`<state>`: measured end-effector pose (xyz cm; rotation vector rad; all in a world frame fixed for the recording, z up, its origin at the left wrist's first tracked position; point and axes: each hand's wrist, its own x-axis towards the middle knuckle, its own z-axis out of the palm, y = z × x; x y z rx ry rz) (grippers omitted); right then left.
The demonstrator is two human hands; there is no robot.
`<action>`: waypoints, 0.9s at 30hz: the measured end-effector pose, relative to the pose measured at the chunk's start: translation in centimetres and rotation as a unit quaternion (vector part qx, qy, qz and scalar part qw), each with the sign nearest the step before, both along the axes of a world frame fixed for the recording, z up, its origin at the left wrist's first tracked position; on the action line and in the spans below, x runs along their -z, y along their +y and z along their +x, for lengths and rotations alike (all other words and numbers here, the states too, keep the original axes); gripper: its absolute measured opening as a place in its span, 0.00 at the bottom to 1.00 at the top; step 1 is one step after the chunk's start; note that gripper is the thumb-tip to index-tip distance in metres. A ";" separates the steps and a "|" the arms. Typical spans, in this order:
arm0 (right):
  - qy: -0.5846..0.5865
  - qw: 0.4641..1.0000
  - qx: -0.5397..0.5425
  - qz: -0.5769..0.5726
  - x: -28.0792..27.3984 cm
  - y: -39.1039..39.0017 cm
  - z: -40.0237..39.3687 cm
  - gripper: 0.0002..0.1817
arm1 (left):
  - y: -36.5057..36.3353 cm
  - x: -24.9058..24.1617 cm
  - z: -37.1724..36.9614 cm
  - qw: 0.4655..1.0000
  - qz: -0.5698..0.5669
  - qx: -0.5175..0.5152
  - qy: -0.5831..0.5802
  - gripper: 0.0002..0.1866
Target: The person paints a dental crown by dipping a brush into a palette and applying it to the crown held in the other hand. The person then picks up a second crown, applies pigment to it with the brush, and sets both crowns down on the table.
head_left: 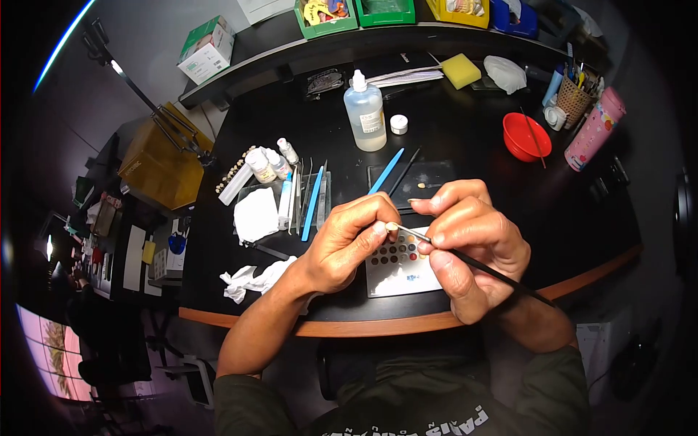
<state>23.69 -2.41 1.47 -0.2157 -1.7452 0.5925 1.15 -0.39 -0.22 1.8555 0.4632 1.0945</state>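
Observation:
My left hand (pixel 347 243) pinches a small cream tooth-like piece (pixel 392 227) between thumb and fingertips. In my right hand (pixel 483 251) is a thin black paintbrush (pixel 502 276), gripped near its metal collar, its tip right at the piece. Below both hands lies a white palette (pixel 385 282) with rows of round colour wells, partly hidden by them. Just beyond is a dark glass slab (pixel 436 174), where a blue-handled tool (pixel 387 170) and another dark brush (pixel 406 171) rest.
To the left are white tissue (pixel 256 215), blue-handled tools (pixel 313 203) and small bottles (pixel 260 164). A large squeeze bottle (pixel 366 116) stands beyond my hands. At right are a red bowl (pixel 525 138) with a brush across it, and a pink flask (pixel 595 131).

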 end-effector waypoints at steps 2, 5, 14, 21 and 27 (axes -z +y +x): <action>0.004 1.000 -0.001 -0.015 0.2 0.1 0.0 0.13 | -0.1 0.2 -0.1 0.999 -0.034 0.009 0.002 0.15; 0.019 0.999 -0.014 -0.045 0.5 -0.2 -0.4 0.13 | -0.4 0.5 -0.1 0.997 -0.078 0.018 -0.002 0.16; 0.027 0.999 -0.017 -0.013 0.3 -0.2 -0.9 0.11 | 0.1 -0.1 -0.3 0.997 -0.028 0.037 0.060 0.25; 0.000 1.000 -0.008 -0.001 -0.2 -0.5 -0.9 0.11 | 0.5 0.7 0.0 0.999 0.017 0.038 0.026 0.26; -0.010 1.000 0.004 0.009 -0.4 -0.6 -0.9 0.11 | 0.4 0.9 -0.1 0.999 0.006 0.032 0.028 0.26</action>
